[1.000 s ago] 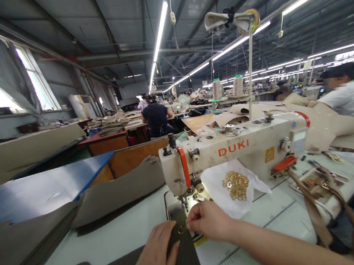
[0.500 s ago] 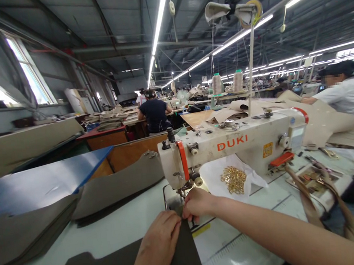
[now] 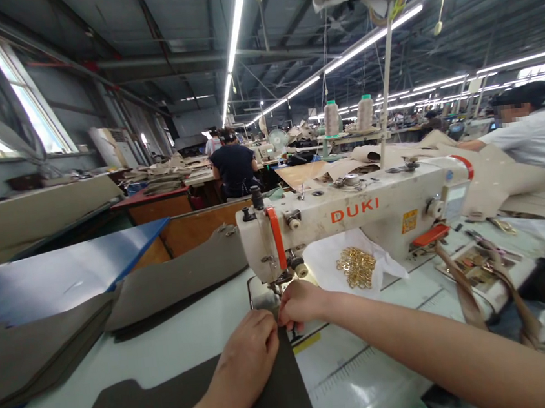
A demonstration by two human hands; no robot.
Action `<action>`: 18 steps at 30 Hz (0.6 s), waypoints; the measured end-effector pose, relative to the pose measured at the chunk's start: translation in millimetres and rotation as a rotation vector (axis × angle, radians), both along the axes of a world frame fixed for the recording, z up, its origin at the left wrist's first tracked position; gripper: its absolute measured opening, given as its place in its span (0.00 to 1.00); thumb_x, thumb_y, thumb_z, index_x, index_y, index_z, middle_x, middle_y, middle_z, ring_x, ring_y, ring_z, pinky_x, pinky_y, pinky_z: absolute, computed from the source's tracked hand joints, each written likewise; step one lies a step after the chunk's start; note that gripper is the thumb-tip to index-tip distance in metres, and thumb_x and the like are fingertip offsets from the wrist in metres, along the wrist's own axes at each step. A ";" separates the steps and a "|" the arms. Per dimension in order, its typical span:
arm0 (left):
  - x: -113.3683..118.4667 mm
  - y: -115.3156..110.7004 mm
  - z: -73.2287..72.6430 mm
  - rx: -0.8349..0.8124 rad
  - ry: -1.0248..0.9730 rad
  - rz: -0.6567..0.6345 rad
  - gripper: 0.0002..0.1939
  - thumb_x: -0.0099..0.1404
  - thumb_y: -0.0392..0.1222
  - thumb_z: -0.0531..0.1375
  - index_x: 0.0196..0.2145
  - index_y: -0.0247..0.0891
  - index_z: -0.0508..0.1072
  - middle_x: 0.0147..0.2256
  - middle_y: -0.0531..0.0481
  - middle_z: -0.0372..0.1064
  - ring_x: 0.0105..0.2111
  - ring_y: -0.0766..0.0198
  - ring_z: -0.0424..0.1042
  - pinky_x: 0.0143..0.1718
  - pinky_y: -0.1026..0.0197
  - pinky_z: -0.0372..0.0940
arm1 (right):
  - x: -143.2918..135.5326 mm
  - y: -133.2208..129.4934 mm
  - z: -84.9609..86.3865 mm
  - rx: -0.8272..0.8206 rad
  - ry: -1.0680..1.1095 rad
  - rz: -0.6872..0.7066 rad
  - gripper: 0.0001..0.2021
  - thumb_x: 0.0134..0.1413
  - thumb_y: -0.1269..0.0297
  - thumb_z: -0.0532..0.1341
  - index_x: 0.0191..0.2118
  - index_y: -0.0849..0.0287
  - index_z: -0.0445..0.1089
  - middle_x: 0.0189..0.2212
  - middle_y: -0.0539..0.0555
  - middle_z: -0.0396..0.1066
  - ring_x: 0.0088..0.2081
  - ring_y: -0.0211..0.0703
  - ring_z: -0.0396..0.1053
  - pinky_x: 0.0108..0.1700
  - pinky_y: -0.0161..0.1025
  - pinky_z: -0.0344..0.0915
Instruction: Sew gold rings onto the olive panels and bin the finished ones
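Note:
A dark grey-brown sheet of material (image 3: pixel 162 404) lies on the table and runs up to the needle area of a white sewing machine (image 3: pixel 323 224). My left hand (image 3: pixel 253 345) is closed on the sheet's upper end, fingers curled, just in front of the presser foot. Right beside it my right hand (image 3: pixel 300 303) is pinched at the same end, close under the needle. Its fingertips meet the sheet's edge, and whatever small thing may be between them is hidden. Behind my right hand, gold metal clasps (image 3: pixel 357 268) lie heaped on a white sheet (image 3: pixel 320 260).
Stacked dark panels (image 3: pixel 178 285) lie to the left of the machine. A parts tray (image 3: pixel 482 273) with straps over it stands at right. Thread cones (image 3: pixel 332 120) rise behind the machine. One co-worker (image 3: pixel 234 166) sits ahead; another person (image 3: pixel 538 137) works at right.
The view has shifted slightly, so the machine sits a little higher and further left. Both hands stay together at the sheet's end by the needle, with hardly any change of grip.

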State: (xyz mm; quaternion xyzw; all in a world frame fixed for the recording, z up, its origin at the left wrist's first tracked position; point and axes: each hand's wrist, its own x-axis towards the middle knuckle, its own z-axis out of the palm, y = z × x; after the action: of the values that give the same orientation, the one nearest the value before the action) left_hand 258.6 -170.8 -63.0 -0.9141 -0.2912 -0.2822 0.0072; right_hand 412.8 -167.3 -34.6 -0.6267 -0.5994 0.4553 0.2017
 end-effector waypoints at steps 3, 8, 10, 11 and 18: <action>-0.1 0.1 1.4 -0.037 0.007 0.014 0.11 0.58 0.29 0.50 0.24 0.39 0.67 0.26 0.49 0.69 0.29 0.60 0.70 0.32 0.59 0.68 | 5.2 -6.5 -8.9 0.110 -0.017 -0.001 0.08 0.45 0.74 0.59 0.20 0.60 0.70 0.16 0.46 0.67 0.19 0.37 0.67 0.23 0.32 0.63; 0.5 1.0 1.4 -0.065 -0.014 0.008 0.10 0.58 0.29 0.51 0.24 0.39 0.67 0.26 0.50 0.69 0.29 0.60 0.70 0.33 0.60 0.67 | 20.8 -31.2 -22.6 0.436 -0.135 0.047 0.09 0.49 0.74 0.57 0.33 0.60 0.74 0.29 0.52 0.74 0.32 0.42 0.70 0.35 0.35 0.63; 0.5 1.3 0.1 -0.060 -0.012 0.014 0.11 0.58 0.29 0.51 0.24 0.39 0.67 0.26 0.50 0.69 0.29 0.60 0.70 0.32 0.59 0.68 | 26.8 -44.8 -23.0 0.548 -0.176 0.125 0.09 0.50 0.75 0.57 0.33 0.59 0.74 0.34 0.54 0.74 0.38 0.44 0.69 0.42 0.37 0.61; 0.3 1.3 -0.7 -0.053 -0.012 0.017 0.11 0.58 0.29 0.51 0.24 0.39 0.67 0.26 0.49 0.69 0.29 0.59 0.70 0.32 0.59 0.68 | 29.5 -51.2 -22.5 0.609 -0.215 0.195 0.09 0.51 0.75 0.57 0.34 0.59 0.74 0.35 0.55 0.73 0.40 0.44 0.68 0.44 0.38 0.60; -2.4 -0.3 -5.9 -0.035 -0.027 0.018 0.11 0.60 0.30 0.50 0.27 0.39 0.68 0.28 0.49 0.70 0.31 0.60 0.71 0.35 0.58 0.68 | 43.0 -70.3 -21.6 0.992 -0.626 0.624 0.11 0.64 0.66 0.51 0.45 0.59 0.69 0.38 0.54 0.70 0.42 0.44 0.64 0.46 0.38 0.60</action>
State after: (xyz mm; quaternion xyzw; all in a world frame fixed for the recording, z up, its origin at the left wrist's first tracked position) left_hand 256.2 -171.0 -68.9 -0.9075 -0.3047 -0.2891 -0.0103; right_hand 455.8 -237.6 -56.2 -0.3590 -0.9217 -0.0410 0.1414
